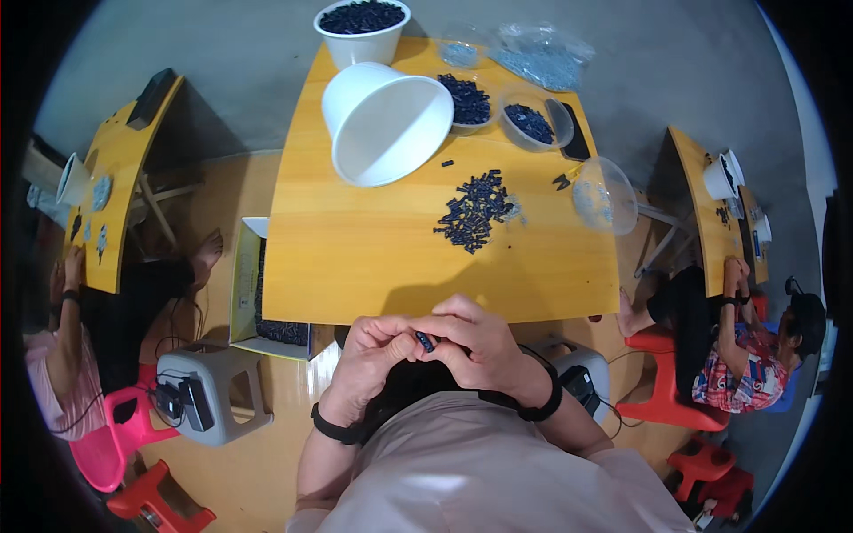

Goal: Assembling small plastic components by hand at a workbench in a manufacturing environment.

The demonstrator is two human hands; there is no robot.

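Observation:
A small dark cylindrical plastic piece (426,341) is pinched between my two hands, just off the near edge of the table. My left hand (378,355) grips it from the left with thumb and fingertips together. From the other side, the curled fingers of my right hand (477,342) also close on it. Beyond my hands, a loose pile of similar black pieces (474,213) lies on the wooden table (355,258). Tiny pale bits (513,209) lie at the pile's right side. One single piece (447,163) rests apart, behind the pile.
A white bucket (391,133) lies tipped toward me; a full one (364,44) stands behind. Bowls of dark parts (531,124), a bag (544,58), a phone (573,133), small pliers (566,177) and a clear tub (606,200) sit right. Co-workers sit at both sides.

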